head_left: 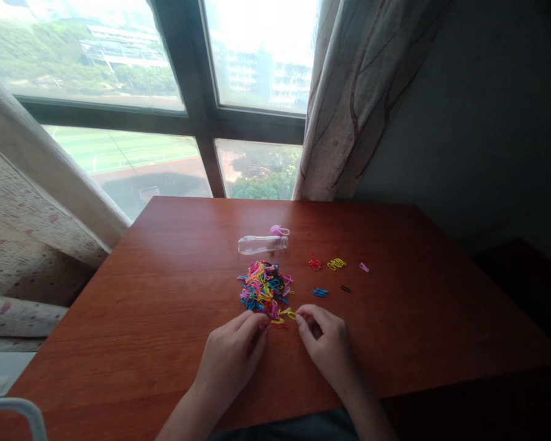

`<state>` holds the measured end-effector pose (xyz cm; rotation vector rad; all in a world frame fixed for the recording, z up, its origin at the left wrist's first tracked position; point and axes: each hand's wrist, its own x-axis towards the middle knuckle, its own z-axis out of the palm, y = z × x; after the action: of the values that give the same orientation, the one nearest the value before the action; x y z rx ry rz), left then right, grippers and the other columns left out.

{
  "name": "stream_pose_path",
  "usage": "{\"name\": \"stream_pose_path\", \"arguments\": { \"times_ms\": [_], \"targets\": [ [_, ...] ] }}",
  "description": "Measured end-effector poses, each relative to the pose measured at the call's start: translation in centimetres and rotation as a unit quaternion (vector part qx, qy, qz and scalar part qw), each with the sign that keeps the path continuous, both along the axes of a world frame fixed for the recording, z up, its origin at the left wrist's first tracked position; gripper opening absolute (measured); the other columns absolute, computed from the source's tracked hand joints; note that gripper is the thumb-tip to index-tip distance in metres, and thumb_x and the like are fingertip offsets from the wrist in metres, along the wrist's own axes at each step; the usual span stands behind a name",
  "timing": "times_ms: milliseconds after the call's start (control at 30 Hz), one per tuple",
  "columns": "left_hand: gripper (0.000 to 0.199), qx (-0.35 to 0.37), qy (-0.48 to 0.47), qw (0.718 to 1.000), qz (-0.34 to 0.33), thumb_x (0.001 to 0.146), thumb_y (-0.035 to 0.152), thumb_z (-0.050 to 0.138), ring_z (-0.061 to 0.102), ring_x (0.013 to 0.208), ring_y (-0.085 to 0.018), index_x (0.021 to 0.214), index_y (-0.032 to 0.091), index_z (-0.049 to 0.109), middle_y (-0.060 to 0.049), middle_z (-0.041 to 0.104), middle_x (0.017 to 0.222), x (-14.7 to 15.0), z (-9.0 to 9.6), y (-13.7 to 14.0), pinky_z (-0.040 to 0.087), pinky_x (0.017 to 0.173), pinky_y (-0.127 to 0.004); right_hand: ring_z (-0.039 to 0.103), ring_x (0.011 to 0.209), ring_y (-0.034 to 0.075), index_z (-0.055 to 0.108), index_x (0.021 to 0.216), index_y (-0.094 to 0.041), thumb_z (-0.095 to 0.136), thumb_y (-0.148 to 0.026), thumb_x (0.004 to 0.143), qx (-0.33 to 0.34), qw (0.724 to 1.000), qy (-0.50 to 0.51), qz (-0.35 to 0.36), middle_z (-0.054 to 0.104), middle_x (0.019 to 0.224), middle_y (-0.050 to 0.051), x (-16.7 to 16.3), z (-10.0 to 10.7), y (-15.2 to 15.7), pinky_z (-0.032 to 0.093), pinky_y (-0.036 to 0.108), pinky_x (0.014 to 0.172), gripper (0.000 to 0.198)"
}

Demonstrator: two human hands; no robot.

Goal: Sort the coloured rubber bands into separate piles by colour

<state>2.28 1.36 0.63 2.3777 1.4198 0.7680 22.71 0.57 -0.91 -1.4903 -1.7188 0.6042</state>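
A heap of small rubber bands (264,285) in pink, blue, yellow, red and black lies in the middle of the wooden table. My right hand (325,340) pinches a yellow rubber band (292,315) between thumb and forefinger at the heap's lower right edge. At the lower left edge, my left hand (237,343) has its thumb and fingers closed together; what is between the tips is hidden. Between both hands lie a few yellow and red bands. To the right are separate groups: red bands (315,263), yellow bands (337,264), blue bands (320,293), one black band (346,289) and pink (364,267).
Behind the heap, a clear plastic bottle (259,245) lies on its side, with a pink cap (279,231) beside its neck. The table (417,318) reaches a window at the back, with curtains (340,122) on either side. A white curved bar (16,404) shows at lower left.
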Motion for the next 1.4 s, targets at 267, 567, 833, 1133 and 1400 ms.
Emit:
{"name": "stream_pose_path", "arguments": {
  "times_ms": [267, 567, 833, 1133, 1400],
  "targets": [
    [0.012, -0.065, 0.048, 0.996, -0.041, 0.093, 0.023, 0.054, 0.065, 0.074, -0.015, 0.091, 0.02, 0.066, -0.002, 0.07, 0.088, 5.0, 4.7, 6.6, 0.05, 0.068, -0.027, 0.06, 0.066, 0.015, 0.062, 0.084, -0.021, 0.052, -0.018, 0.089, 0.008, 0.999, -0.033, 0.026, 0.066, 0.074, 0.0, -0.1, 0.0, -0.2, 0.04, 0.024, 0.063, 0.012],
    [0.035, -0.081, 0.047, 0.994, -0.061, 0.093, 0.034, 0.06, 0.062, 0.105, -0.022, 0.124, 0.017, 0.057, -0.009, 0.06, 0.124, 10.3, 6.0, 12.1, 0.054, 0.087, -0.043, 0.061, 0.065, 0.015, 0.065, 0.083, -0.021, 0.053, -0.015, 0.086, 0.026, 0.998, -0.043, 0.024, 0.067, 0.073, 0.001, -0.2, 0.0, 0.0, 0.042, 0.024, 0.063, 0.014],
    [0.034, -0.082, 0.043, 0.993, -0.068, 0.093, 0.034, 0.06, 0.062, 0.105, -0.022, 0.123, 0.018, 0.058, -0.009, 0.06, 0.124, 10.3, 5.7, 12.0, 0.054, 0.087, -0.042, 0.061, 0.065, 0.016, 0.066, 0.083, -0.021, 0.053, -0.016, 0.087, 0.007, 0.999, -0.03, 0.022, 0.066, 0.072, 0.001, -0.1, 0.3, 0.0, 0.042, 0.025, 0.062, 0.014],
    [0.015, -0.072, 0.067, 0.992, -0.08, 0.093, 0.028, 0.058, 0.066, 0.084, -0.019, 0.097, 0.017, 0.067, -0.006, 0.069, 0.096, 6.6, 5.9, 10.1, 0.054, 0.076, -0.034, 0.06, 0.058, 0.014, 0.067, 0.082, -0.02, 0.054, -0.029, 0.09, 0.002, 0.997, 0.066, -0.032, 0.065, 0.068, 0.0, 1.0, 0.3, 0.6, 0.044, 0.021, 0.053, 0.018],
    [0.019, -0.061, -0.044, 0.994, -0.084, 0.093, 0.02, 0.048, 0.063, 0.063, -0.01, 0.091, 0.023, 0.066, -0.001, 0.071, 0.083, 1.3, 3.1, 2.7, 0.046, 0.06, -0.019, 0.059, 0.056, 0.015, 0.07, 0.082, -0.019, 0.054, -0.04, 0.088, 0.029, 0.982, -0.067, -0.175, 0.065, 0.064, 0.002, 8.4, 0.8, 5.8, 0.044, 0.024, 0.057, 0.027]
  ]
}}
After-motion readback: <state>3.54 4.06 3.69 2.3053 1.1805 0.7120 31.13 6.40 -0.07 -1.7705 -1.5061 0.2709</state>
